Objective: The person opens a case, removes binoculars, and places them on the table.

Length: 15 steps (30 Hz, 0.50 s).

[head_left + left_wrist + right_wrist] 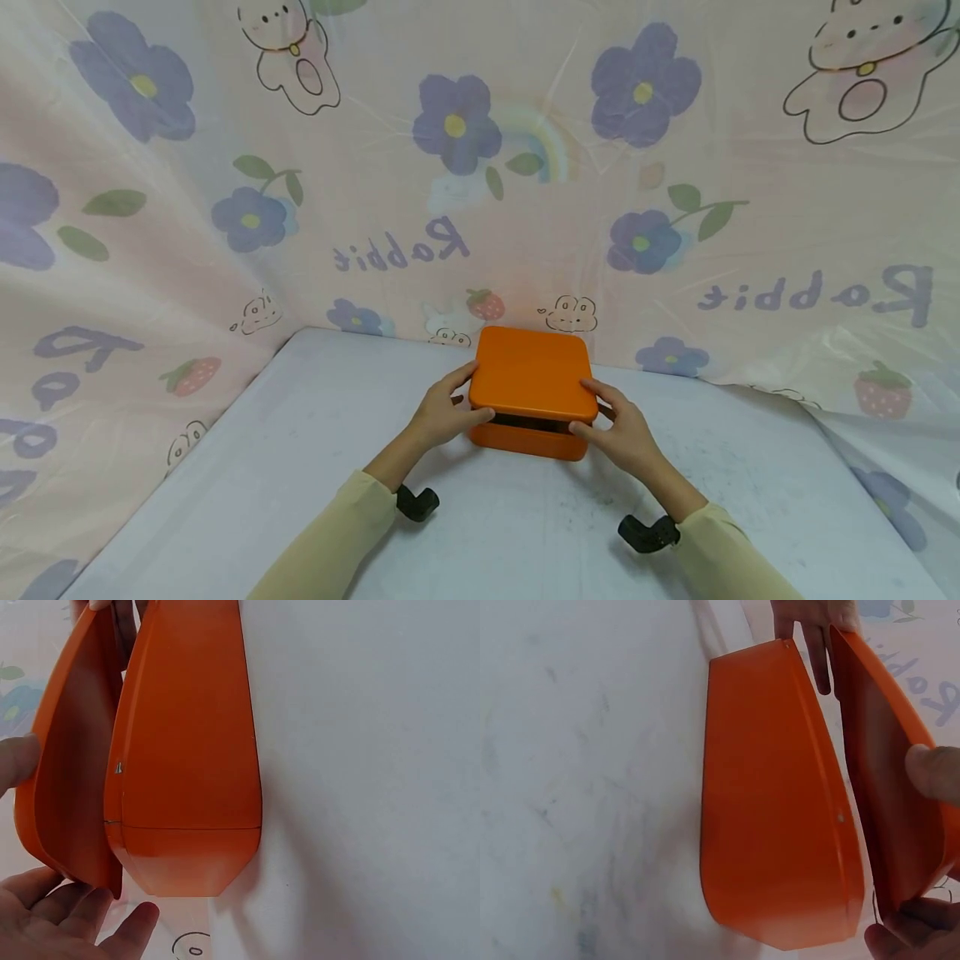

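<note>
An orange square lid point(534, 371) is held just above an orange box base point(527, 440) of the same colour. A dark gap shows between the two along the front. My left hand point(442, 414) grips the lid's left side, thumb at the front corner and fingers farther back. At the opposite side, my right hand point(628, 433) holds the lid in the same way. In the left wrist view the lid point(71, 750) stands apart from the base point(187, 735), tilted to it. The right wrist view shows the lid's hollow underside point(885, 772); what the base contains is hidden.
The base rests on a white table point(360, 392) near its back edge. Behind and on both sides hangs a pink patterned cloth point(525, 250) with flowers and rabbits. Black wrist devices point(648, 533) sit below both sleeves' cuffs.
</note>
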Available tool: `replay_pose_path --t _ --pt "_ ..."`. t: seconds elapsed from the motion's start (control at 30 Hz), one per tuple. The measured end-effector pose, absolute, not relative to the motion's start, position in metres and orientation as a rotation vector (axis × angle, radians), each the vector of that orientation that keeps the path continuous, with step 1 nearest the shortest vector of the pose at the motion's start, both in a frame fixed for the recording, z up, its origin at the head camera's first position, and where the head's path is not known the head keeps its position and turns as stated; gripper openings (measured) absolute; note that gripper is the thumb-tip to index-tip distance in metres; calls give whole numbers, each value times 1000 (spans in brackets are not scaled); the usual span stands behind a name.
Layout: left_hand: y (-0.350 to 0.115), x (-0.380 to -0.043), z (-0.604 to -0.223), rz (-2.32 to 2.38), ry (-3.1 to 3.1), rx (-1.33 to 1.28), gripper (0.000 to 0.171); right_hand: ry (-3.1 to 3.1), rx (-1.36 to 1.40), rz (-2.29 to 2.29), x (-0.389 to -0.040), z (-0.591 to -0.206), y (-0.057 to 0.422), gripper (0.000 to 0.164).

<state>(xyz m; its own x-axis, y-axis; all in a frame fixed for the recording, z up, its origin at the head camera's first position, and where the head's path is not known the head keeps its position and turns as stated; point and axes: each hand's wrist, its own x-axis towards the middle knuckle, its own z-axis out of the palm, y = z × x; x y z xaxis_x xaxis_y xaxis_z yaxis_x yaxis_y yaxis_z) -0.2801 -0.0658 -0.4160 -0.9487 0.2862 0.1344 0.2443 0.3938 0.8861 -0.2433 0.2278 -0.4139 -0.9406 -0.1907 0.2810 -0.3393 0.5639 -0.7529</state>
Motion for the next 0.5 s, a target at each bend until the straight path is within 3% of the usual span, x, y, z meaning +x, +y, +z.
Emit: replay_pose_path --t 0.5 --pt "-70 -281 -414 1705 2601 532 84 -2594 454 1333 -244 -405 226 70"
